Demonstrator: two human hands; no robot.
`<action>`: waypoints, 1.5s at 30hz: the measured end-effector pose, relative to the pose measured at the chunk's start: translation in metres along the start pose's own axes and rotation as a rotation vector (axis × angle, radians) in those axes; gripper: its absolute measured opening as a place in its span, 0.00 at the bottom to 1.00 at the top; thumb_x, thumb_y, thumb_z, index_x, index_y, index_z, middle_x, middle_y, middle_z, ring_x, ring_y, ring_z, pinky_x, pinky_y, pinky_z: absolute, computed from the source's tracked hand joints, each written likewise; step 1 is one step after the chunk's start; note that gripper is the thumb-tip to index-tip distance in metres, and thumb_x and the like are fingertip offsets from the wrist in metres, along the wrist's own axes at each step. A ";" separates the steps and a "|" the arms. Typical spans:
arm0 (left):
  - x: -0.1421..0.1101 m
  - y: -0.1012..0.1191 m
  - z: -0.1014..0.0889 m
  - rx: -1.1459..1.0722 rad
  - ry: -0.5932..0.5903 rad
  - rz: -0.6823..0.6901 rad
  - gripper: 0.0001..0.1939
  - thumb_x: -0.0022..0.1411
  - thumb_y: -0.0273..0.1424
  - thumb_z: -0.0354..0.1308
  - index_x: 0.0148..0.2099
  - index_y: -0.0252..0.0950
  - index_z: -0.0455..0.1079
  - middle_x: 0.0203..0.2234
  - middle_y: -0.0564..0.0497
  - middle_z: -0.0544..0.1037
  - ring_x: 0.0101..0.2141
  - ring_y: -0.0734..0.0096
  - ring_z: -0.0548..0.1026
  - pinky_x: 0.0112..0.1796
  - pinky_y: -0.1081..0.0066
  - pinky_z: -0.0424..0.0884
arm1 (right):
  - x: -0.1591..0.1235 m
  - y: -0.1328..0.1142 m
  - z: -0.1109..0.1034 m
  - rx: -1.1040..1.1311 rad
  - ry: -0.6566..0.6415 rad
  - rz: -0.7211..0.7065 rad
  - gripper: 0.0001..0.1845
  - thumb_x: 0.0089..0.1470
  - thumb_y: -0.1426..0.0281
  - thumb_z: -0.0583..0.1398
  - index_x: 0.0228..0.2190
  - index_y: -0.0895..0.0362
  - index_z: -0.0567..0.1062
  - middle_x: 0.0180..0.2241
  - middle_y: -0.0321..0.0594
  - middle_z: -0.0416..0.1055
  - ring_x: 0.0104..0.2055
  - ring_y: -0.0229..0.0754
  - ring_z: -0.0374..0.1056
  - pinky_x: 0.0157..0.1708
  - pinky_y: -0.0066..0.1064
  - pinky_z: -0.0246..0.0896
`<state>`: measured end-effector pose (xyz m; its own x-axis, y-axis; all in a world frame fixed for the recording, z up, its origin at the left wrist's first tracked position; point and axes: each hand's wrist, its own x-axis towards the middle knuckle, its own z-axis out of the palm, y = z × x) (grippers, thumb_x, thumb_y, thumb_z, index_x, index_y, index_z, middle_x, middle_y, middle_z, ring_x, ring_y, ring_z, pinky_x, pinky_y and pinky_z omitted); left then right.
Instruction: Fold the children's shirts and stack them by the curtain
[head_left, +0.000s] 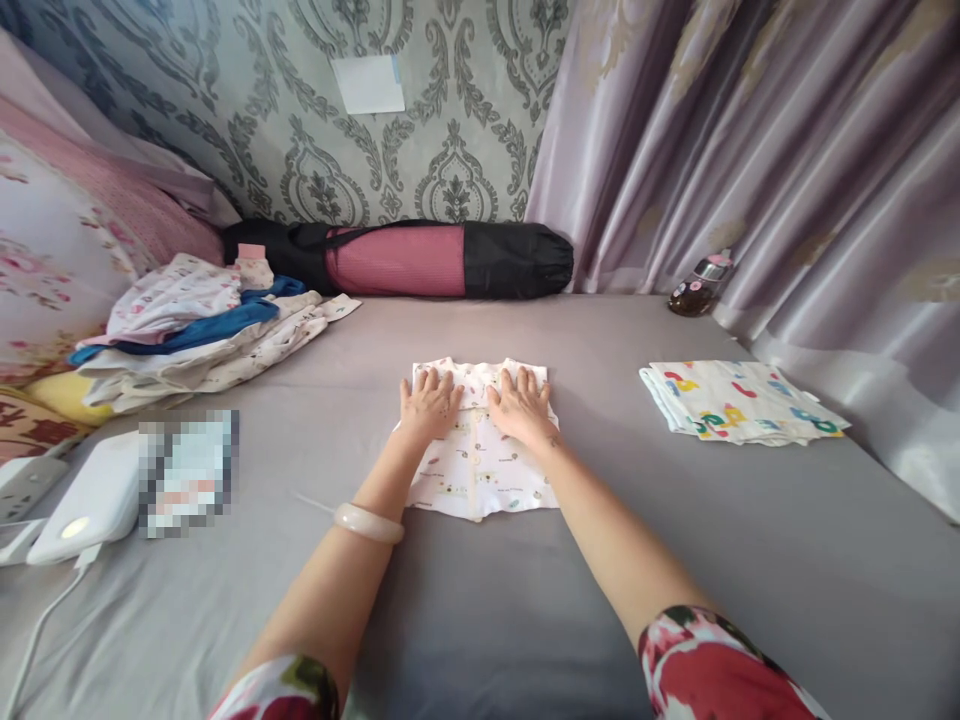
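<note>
A small white printed garment (pixel 450 480) with a buttoned front strip lies flat on the grey sheet in front of me. My left hand (pixel 431 402) rests palm down on its upper left part, fingers spread. On the upper right part lies my right hand (pixel 521 405), also flat with the fingers apart. Neither hand grips the cloth. A pale bangle (pixel 367 523) circles my left forearm. The cloth under both palms is hidden.
A folded cloth with colourful prints (pixel 750 402) lies at right. Piled clothes (pixel 202 325) sit at left, above a white device with a cable (pixel 94 495). At the back are a black and maroon rolled bag (pixel 397 260) and a small bottle (pixel 697 288).
</note>
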<state>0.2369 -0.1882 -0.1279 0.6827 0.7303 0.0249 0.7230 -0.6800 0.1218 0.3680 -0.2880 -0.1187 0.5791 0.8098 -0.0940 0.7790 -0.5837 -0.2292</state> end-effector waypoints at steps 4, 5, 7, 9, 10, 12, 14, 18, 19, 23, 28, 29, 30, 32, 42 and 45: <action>0.010 -0.006 -0.003 0.024 0.057 0.085 0.26 0.72 0.41 0.36 0.63 0.38 0.63 0.62 0.39 0.65 0.64 0.53 0.59 0.63 0.42 0.45 | 0.008 0.010 -0.009 -0.026 0.039 -0.144 0.31 0.68 0.59 0.39 0.63 0.62 0.62 0.68 0.54 0.48 0.71 0.53 0.39 0.66 0.56 0.27; 0.012 -0.009 -0.002 0.026 0.074 0.117 0.27 0.72 0.41 0.36 0.64 0.36 0.61 0.65 0.39 0.62 0.66 0.53 0.55 0.64 0.44 0.44 | 0.011 0.014 -0.009 -0.037 0.059 -0.187 0.31 0.68 0.60 0.39 0.63 0.62 0.61 0.69 0.53 0.47 0.71 0.52 0.37 0.67 0.54 0.26; 0.017 -0.015 0.004 0.026 0.065 0.174 0.29 0.72 0.42 0.35 0.68 0.34 0.57 0.67 0.40 0.58 0.68 0.54 0.51 0.65 0.48 0.43 | 0.015 0.020 -0.005 -0.048 0.067 -0.247 0.31 0.68 0.60 0.40 0.64 0.62 0.59 0.69 0.50 0.46 0.72 0.49 0.36 0.68 0.50 0.26; 0.019 -0.020 0.010 0.017 0.021 0.201 0.31 0.72 0.43 0.34 0.69 0.33 0.53 0.68 0.40 0.57 0.68 0.55 0.51 0.65 0.50 0.45 | 0.018 0.025 0.001 -0.043 0.050 -0.264 0.31 0.68 0.60 0.40 0.65 0.62 0.57 0.69 0.48 0.46 0.72 0.47 0.38 0.68 0.46 0.29; 0.020 -0.022 0.012 0.012 0.005 0.203 0.32 0.72 0.43 0.33 0.70 0.32 0.52 0.68 0.40 0.56 0.67 0.56 0.52 0.65 0.51 0.45 | 0.019 0.027 0.004 -0.039 0.045 -0.264 0.31 0.68 0.60 0.40 0.66 0.62 0.56 0.69 0.48 0.46 0.71 0.47 0.39 0.68 0.44 0.30; 0.020 -0.024 0.016 0.012 -0.001 0.202 0.33 0.72 0.43 0.32 0.70 0.31 0.51 0.68 0.40 0.55 0.68 0.56 0.51 0.65 0.52 0.46 | 0.019 0.029 0.008 -0.036 0.048 -0.264 0.31 0.68 0.59 0.40 0.66 0.61 0.55 0.70 0.48 0.46 0.71 0.46 0.40 0.68 0.43 0.31; 0.019 -0.024 0.016 0.017 0.000 0.199 0.33 0.72 0.43 0.31 0.70 0.30 0.51 0.68 0.40 0.55 0.68 0.57 0.51 0.65 0.52 0.45 | 0.019 0.030 0.010 -0.038 0.056 -0.268 0.31 0.68 0.59 0.40 0.66 0.61 0.55 0.70 0.47 0.46 0.71 0.46 0.39 0.68 0.44 0.30; 0.019 -0.022 0.014 0.019 -0.008 0.193 0.33 0.72 0.43 0.31 0.70 0.30 0.51 0.68 0.40 0.55 0.68 0.56 0.51 0.65 0.53 0.45 | 0.020 0.028 0.009 -0.027 0.057 -0.263 0.31 0.68 0.59 0.39 0.66 0.61 0.55 0.70 0.47 0.46 0.71 0.47 0.39 0.68 0.44 0.30; 0.019 -0.022 0.013 0.019 -0.009 0.195 0.33 0.72 0.43 0.31 0.70 0.29 0.51 0.68 0.39 0.55 0.68 0.55 0.51 0.65 0.53 0.45 | 0.021 0.028 0.008 -0.023 0.048 -0.259 0.32 0.68 0.59 0.39 0.66 0.61 0.55 0.70 0.47 0.46 0.71 0.47 0.39 0.68 0.44 0.29; 0.012 -0.022 0.007 0.016 0.001 0.217 0.32 0.72 0.42 0.32 0.70 0.28 0.51 0.68 0.37 0.55 0.68 0.54 0.51 0.65 0.52 0.44 | 0.019 0.030 -0.001 0.008 -0.041 -0.279 0.33 0.68 0.58 0.38 0.67 0.60 0.53 0.70 0.48 0.43 0.72 0.47 0.37 0.68 0.47 0.29; -0.018 -0.021 0.003 0.022 0.015 0.356 0.32 0.73 0.44 0.32 0.71 0.33 0.49 0.70 0.40 0.50 0.69 0.56 0.46 0.66 0.51 0.40 | -0.014 0.031 -0.003 0.002 -0.066 -0.492 0.33 0.67 0.58 0.40 0.68 0.59 0.50 0.71 0.47 0.36 0.73 0.49 0.30 0.68 0.49 0.24; -0.024 -0.021 0.004 0.021 0.000 0.388 0.32 0.73 0.44 0.31 0.71 0.35 0.49 0.70 0.41 0.50 0.69 0.57 0.46 0.66 0.50 0.41 | -0.022 0.031 -0.001 0.002 -0.073 -0.517 0.33 0.67 0.58 0.40 0.68 0.57 0.50 0.71 0.46 0.36 0.73 0.49 0.30 0.68 0.50 0.24; -0.030 -0.022 0.005 0.017 -0.020 0.412 0.32 0.73 0.45 0.31 0.72 0.36 0.48 0.70 0.41 0.51 0.69 0.57 0.46 0.66 0.50 0.41 | -0.029 0.030 0.001 0.004 -0.082 -0.527 0.33 0.67 0.57 0.40 0.68 0.56 0.49 0.71 0.45 0.35 0.73 0.50 0.30 0.68 0.51 0.25; -0.036 -0.023 0.008 0.010 -0.050 0.436 0.32 0.73 0.46 0.31 0.72 0.38 0.47 0.70 0.42 0.50 0.69 0.56 0.47 0.65 0.50 0.43 | -0.038 0.028 0.007 0.001 -0.091 -0.521 0.33 0.67 0.57 0.40 0.69 0.55 0.48 0.71 0.44 0.35 0.73 0.51 0.30 0.68 0.53 0.25; -0.039 -0.025 0.013 -0.006 -0.041 0.432 0.32 0.73 0.44 0.34 0.72 0.36 0.47 0.70 0.40 0.50 0.69 0.56 0.46 0.65 0.51 0.42 | -0.045 0.029 0.013 0.000 -0.035 -0.517 0.32 0.68 0.59 0.41 0.69 0.54 0.48 0.72 0.43 0.34 0.73 0.49 0.30 0.68 0.53 0.25; -0.049 -0.031 0.009 -0.017 -0.033 0.429 0.32 0.73 0.44 0.33 0.72 0.35 0.48 0.70 0.40 0.50 0.69 0.56 0.44 0.65 0.51 0.43 | -0.057 0.038 0.010 0.004 -0.033 -0.545 0.33 0.68 0.59 0.41 0.68 0.58 0.49 0.72 0.46 0.32 0.73 0.48 0.29 0.69 0.50 0.26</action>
<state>0.1819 -0.2033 -0.1421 0.9243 0.3790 0.0450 0.3713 -0.9202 0.1240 0.3620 -0.3560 -0.1322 0.0839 0.9964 0.0087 0.9631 -0.0789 -0.2573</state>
